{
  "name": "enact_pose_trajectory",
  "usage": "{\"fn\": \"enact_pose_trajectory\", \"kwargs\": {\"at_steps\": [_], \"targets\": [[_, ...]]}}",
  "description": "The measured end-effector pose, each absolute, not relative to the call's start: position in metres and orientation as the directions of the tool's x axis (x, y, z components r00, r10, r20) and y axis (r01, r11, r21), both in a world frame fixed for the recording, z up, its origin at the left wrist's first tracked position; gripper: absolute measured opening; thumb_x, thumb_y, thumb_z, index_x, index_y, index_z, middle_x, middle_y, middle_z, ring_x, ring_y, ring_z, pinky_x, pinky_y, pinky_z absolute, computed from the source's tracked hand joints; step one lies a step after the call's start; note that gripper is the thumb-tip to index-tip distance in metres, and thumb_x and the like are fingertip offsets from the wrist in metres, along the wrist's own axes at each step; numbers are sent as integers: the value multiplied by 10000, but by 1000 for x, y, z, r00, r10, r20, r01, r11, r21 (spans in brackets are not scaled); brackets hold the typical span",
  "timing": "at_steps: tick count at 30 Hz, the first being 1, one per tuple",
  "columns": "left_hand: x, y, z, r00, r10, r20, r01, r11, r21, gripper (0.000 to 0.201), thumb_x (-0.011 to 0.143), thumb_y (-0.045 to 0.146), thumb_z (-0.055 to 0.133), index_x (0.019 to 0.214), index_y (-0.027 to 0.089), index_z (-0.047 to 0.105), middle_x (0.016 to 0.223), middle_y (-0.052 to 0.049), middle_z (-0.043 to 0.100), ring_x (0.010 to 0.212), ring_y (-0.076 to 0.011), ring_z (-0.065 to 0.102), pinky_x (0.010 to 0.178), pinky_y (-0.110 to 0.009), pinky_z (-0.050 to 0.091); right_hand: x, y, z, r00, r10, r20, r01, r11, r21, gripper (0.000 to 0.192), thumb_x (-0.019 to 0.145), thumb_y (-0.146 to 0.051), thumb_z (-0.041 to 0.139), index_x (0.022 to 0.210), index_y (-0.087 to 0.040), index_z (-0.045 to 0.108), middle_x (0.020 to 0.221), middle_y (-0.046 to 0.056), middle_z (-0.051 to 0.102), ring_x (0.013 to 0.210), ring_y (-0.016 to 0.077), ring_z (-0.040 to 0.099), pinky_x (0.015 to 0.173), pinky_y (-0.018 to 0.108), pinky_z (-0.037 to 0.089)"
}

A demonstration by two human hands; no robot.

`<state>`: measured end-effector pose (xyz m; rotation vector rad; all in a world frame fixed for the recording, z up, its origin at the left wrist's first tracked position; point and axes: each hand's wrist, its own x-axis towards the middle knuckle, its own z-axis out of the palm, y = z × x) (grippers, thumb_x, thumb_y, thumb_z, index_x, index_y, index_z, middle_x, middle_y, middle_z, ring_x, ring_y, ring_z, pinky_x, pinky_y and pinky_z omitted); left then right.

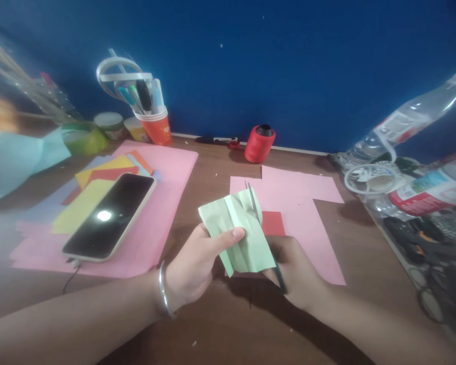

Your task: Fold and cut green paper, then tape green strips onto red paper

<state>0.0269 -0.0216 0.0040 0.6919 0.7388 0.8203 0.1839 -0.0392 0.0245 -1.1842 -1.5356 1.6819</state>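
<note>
Gripping pale green folded paper [238, 230], creased and layered, left hand [197, 263]; right hand [294, 271] clasping scissors [255, 208].

Two bare forearms, sleeveless as far as visible. Left hand [192, 266]: thin silver metal bangle [162, 290] at wrist, plain, unmarked. Right hand [294, 271], across from bangle: no ring, watch or band visible. Nails short, unpainted.

green paper [239, 228] hides most of the scissors [254, 203].
</note>
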Motion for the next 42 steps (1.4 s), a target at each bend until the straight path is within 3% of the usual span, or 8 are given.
{"fn": "enact_pose_trajectory", "kwargs": {"at_steps": [6,12,19,35,42], "targets": [[27,-22,4,477,821,-313,-389,517,763,235,789,241,582,1008,160,611,930,-78,675,775,-199,646,709,-303,503,183,-40,26,-434,867,-247,140,-206,-969,124,649,-236,685,705,-138,634,682,20,620,615,169,556,532,260,439],[27,-22,6,479,822,-308,-384,511,769,199,782,230,589,959,146,624,949,-83,673,816,-205,642,756,-309,494,184,-43,18,-372,884,-282,118,-256,-959,83,691,-219,629,667,-143,607,592,-5,543,569,144,501,486,245,413],[27,-23,6,482,820,-308,-382,513,769,209,780,235,591,967,148,623,958,-85,671,787,-200,647,763,-318,494,184,-42,19,-375,880,-292,89,-280,-956,174,677,-211,622,562,-160,502,558,-20,498,552,137,487,477,243,392],[28,-23,6,477,825,-302,-383,504,774,168,784,235,588,929,159,628,926,-69,679,806,-199,642,732,-296,500,185,-42,20,-362,874,-325,150,-289,-945,262,665,-290,647,539,-176,448,522,-22,483,559,164,523,487,266,428],[28,-24,6,473,832,-289,-382,489,784,153,792,221,582,926,163,628,888,-50,685,809,-179,638,697,-255,504,186,-43,17,-365,884,-293,120,-267,-956,139,675,-218,626,595,-155,532,560,-13,517,551,145,503,487,256,427]]}}
